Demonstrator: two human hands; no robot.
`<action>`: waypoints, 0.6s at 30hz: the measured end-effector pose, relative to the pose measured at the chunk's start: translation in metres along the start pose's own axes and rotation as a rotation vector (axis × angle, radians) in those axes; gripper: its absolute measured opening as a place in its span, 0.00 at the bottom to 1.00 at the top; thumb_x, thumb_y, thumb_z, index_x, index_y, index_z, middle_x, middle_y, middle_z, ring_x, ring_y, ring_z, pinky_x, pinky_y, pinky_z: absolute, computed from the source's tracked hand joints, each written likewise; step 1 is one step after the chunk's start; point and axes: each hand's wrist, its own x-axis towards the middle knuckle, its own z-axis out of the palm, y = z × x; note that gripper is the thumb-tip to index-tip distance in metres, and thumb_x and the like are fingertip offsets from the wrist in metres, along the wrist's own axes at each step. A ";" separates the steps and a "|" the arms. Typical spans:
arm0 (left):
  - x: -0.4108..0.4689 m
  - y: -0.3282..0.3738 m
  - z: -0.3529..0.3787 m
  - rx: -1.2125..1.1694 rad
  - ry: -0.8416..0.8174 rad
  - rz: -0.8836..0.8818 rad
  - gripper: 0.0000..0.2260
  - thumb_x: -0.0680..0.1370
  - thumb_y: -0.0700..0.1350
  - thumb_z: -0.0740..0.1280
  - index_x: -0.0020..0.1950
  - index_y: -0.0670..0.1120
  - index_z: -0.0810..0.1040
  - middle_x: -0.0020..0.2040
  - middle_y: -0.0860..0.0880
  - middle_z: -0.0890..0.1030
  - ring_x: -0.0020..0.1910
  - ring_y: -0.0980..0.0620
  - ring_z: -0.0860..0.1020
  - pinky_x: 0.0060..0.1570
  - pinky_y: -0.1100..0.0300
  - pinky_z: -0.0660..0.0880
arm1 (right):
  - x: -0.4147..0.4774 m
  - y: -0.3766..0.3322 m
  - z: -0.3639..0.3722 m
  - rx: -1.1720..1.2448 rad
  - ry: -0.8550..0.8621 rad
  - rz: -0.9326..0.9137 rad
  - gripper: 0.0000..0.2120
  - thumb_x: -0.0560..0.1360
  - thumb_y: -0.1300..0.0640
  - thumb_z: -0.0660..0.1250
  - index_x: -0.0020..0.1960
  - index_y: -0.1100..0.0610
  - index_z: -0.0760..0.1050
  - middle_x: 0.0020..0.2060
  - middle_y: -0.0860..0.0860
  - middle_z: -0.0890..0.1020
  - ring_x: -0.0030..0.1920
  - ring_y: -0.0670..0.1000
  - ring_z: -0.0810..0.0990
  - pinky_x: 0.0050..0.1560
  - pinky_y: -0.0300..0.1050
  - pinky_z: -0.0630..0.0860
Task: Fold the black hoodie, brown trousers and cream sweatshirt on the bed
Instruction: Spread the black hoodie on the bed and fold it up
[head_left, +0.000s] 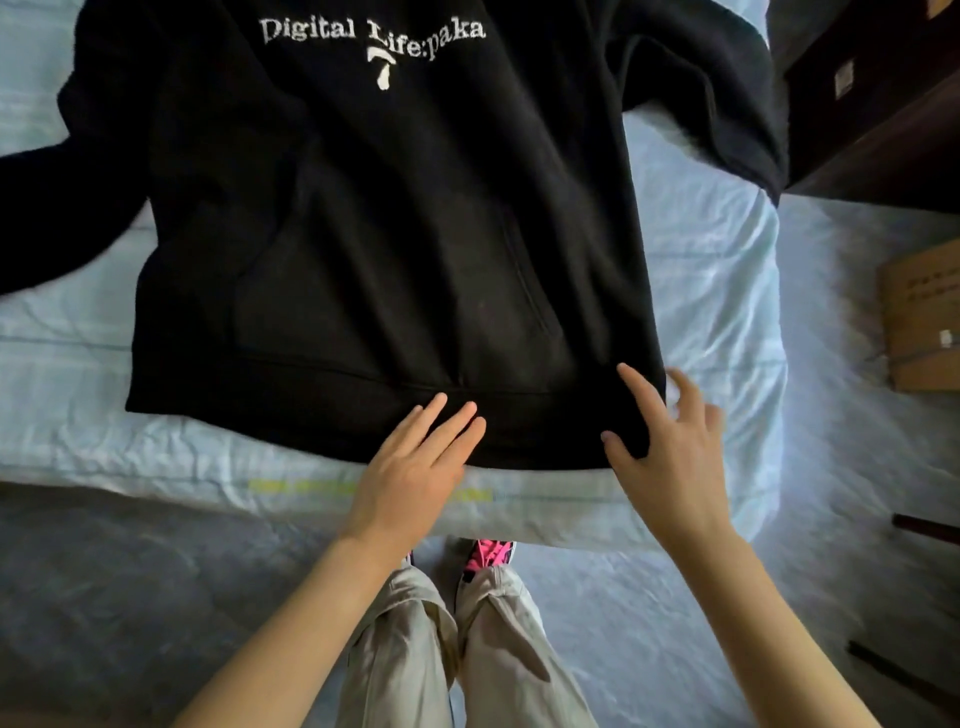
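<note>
The black hoodie (374, 234) lies flat, front up, on the bed (717, 291), white lettering at the top and both sleeves spread out to the sides. Its hem runs along the near edge of the mattress. My left hand (415, 467) lies with straight fingers on the middle of the hem. My right hand (670, 447) is at the hem's right corner, fingers spread, thumb and forefinger over the fabric and the other fingers blurred beyond the corner. Neither the brown trousers nor the cream sweatshirt is in view.
The bed has a pale blue sheet. Dark wooden furniture (878, 104) stands at the upper right, beside the right sleeve. A cardboard box (919, 322) sits on the floor to the right. My legs and pink shoes (488, 553) are at the bed's near edge.
</note>
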 end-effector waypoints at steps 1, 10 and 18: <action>-0.001 -0.002 0.001 -0.030 -0.001 -0.006 0.18 0.79 0.44 0.66 0.69 0.44 0.77 0.69 0.46 0.76 0.70 0.41 0.73 0.68 0.44 0.70 | -0.001 -0.003 0.001 -0.144 0.103 -0.085 0.31 0.74 0.55 0.72 0.76 0.50 0.69 0.74 0.61 0.66 0.70 0.67 0.66 0.68 0.58 0.68; -0.014 -0.033 0.008 -0.031 -0.216 -0.154 0.32 0.79 0.65 0.56 0.80 0.52 0.58 0.81 0.52 0.56 0.80 0.49 0.51 0.77 0.41 0.49 | -0.004 -0.050 0.071 -0.295 -0.165 -0.474 0.27 0.82 0.42 0.52 0.81 0.46 0.58 0.80 0.49 0.60 0.80 0.56 0.56 0.79 0.59 0.52; -0.049 -0.101 -0.032 -0.156 -0.120 -0.126 0.28 0.78 0.55 0.61 0.78 0.51 0.64 0.78 0.51 0.62 0.79 0.50 0.56 0.78 0.46 0.48 | -0.020 -0.109 0.073 -0.072 -0.105 -0.549 0.29 0.79 0.48 0.63 0.78 0.53 0.66 0.76 0.52 0.68 0.79 0.56 0.60 0.80 0.55 0.53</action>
